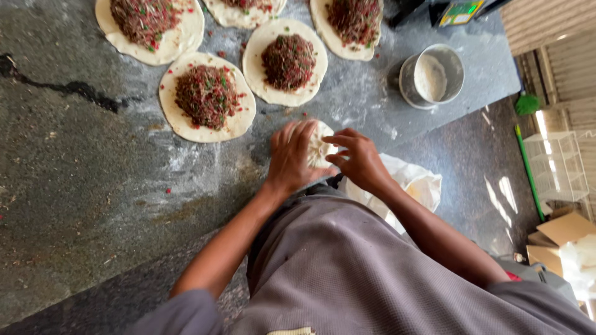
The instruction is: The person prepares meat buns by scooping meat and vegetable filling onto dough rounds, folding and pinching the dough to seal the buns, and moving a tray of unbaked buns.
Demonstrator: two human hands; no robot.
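fingers: both sets are curling around a small dough piece at the counter's near edge | left hand is cupping it, right hand is pinching it | arms are bending in from the body | gray stone counter is holding round topped dough circles and a metal flour cup

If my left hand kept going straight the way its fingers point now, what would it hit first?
Probably the dough round topped with minced filling just beyond the fingertips. The left hand points up the floured stone counter toward it, past the dough piece it cups; the gap is hard to judge.
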